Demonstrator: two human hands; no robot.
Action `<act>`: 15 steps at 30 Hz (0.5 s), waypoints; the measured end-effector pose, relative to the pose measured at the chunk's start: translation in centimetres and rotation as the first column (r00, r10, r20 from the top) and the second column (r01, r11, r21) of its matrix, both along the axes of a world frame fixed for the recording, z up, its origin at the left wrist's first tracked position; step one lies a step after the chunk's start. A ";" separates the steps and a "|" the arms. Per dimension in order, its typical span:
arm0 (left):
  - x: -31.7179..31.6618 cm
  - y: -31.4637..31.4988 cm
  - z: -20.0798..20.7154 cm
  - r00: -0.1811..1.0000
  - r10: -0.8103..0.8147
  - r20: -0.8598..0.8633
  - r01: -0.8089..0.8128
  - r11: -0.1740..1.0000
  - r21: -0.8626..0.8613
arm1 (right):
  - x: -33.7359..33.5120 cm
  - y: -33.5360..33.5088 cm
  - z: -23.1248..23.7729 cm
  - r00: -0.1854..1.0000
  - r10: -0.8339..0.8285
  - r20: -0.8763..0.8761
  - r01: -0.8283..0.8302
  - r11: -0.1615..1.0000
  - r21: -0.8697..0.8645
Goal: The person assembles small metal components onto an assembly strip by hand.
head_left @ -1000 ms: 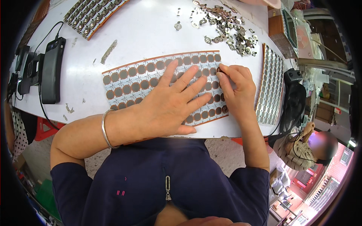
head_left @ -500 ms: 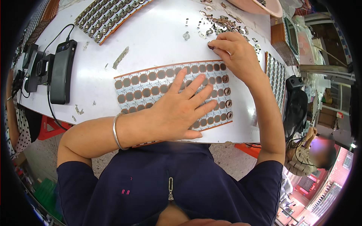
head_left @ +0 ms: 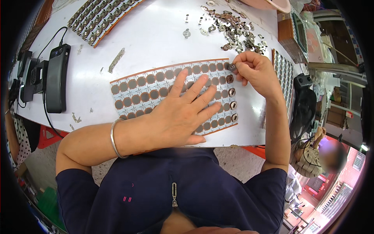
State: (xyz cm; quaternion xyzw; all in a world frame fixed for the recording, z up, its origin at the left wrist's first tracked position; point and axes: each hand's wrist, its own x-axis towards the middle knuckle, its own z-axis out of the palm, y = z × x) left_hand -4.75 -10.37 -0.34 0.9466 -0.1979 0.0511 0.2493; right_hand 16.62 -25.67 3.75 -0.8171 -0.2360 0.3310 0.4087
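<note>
A panel of round grey pads on white and orange board (head_left: 136, 93) lies on the white table in front of me. My left hand (head_left: 177, 105) rests flat across it, fingers spread, and covers part of its rows. At the top right corner of the panel, my right hand (head_left: 255, 72) pinches a small round metal clip (head_left: 232, 66) over the last pad of the top row. Below it along the right edge, several like metal clips (head_left: 232, 92) sit on the end pads of the other rows.
Loose metal clips (head_left: 237, 31) are heaped beyond my right hand, near a pink basin (head_left: 269, 4). A panel filled with clips (head_left: 101, 19) lies far left. A black power bank (head_left: 58, 78) with cables stands left. More panels (head_left: 283, 74) lie at right; a person (head_left: 309, 160) sits beyond.
My right hand has come from beside the clip heap toward me, bringing the clip to the panel's top right corner. The left hand stays flat on the panel.
</note>
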 end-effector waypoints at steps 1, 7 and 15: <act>0.0 0.0 0.0 1.000 0.001 -0.001 -0.001 1.000 -0.001 | -0.1 -0.1 0.0 1.000 -0.008 -0.009 0.008 0.999 -0.031; 0.1 0.0 0.0 1.000 -0.003 0.005 0.003 1.000 0.000 | -0.1 0.1 -0.9 0.979 0.061 0.196 -0.070 0.997 0.037; 0.0 0.0 -0.1 1.000 0.002 0.003 -0.002 1.000 0.002 | -0.4 0.2 -1.0 0.975 0.092 0.204 -0.090 0.996 -0.020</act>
